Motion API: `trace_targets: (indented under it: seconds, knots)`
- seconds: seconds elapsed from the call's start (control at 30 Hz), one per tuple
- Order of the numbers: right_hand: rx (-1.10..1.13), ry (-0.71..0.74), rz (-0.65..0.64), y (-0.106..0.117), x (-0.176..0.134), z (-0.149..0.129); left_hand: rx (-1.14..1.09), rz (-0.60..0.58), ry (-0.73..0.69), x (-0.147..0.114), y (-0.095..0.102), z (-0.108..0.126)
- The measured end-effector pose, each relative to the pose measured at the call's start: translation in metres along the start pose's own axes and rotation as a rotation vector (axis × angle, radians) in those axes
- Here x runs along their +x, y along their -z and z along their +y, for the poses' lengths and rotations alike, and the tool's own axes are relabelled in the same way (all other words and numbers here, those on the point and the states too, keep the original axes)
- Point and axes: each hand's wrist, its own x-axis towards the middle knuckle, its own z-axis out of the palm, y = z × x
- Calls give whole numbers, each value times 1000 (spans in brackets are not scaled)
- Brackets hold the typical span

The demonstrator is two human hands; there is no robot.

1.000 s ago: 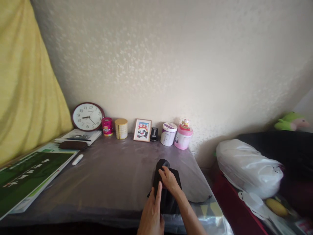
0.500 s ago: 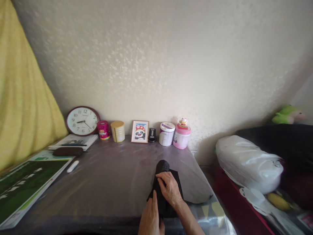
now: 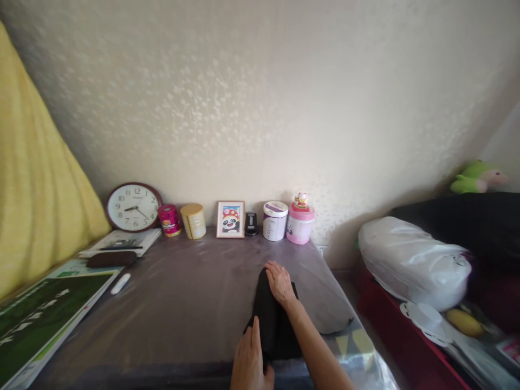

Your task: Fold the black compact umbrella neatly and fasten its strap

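The black bundle [image 3: 264,317] lies lengthwise away from me on the near, right part of the tabletop [image 3: 195,303]. My right hand [image 3: 280,283] is laid flat over its far end, fingers extended and together, pressing on it without clasping. My left hand [image 3: 248,357] lies along the left side of its near end, thumb apart from the fingers; whether it grips there I can't make out.

I judge the work partly done: the bundle is already long and narrow, while a flat black piece [image 3: 287,333] spreads loose to its right, ungathered.

My right forearm [image 3: 314,341] covers some of that piece, and my left hand hides the bundle's near end. Its underside is out of sight, and black against black blurs the folds. Both arms run off the bottom edge.

Farther off, a small black item [image 3: 251,223] beside the picture frame [image 3: 230,219] is hard to identify, and the green book [image 3: 38,317] is cut off at left.
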Motion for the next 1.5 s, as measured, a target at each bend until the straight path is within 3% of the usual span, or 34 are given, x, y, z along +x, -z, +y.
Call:
trace_targets:
  seconds: [0.1, 0.2, 0.3, 0.4, 0.6, 0.67, 0.87, 1.0, 1.1, 1.27, 1.5]
  knots:
    - [-27, -108, 159, 8, -11, 1, 14, 6, -6, -1, -2, -1]
    - [51, -46, 231, 17, -40, -9, 31, 28, -31, -1, -6, -3]
    - [107, 89, 145, 20, -68, -28, 72, 27, -35, -1, -5, -2]
    - [73, 119, 71, 20, -79, -40, 104, 2, -4, -4, 3, 6]
    - [30, 79, 20, 15, -53, -30, 74, 8, 86, -11, 22, 26]
    - [103, 21, 60, 15, -43, -20, 82, 13, 98, -12, 24, 27]
    - [318, -382, 196, 40, -44, 24, 80, 68, 56, -16, 23, 25]
    - [356, -470, 175, 60, -57, 45, 78, 90, 39, -17, 25, 25]
    - [387, -488, 139, 67, -62, 45, 70, 95, 32, -18, 27, 25]
    - [377, -413, 135, 67, -63, 17, 75, 91, 29, -17, 27, 25]
    - [203, 129, -1, 36, -71, -39, 142, 98, 49, -14, 19, 23]
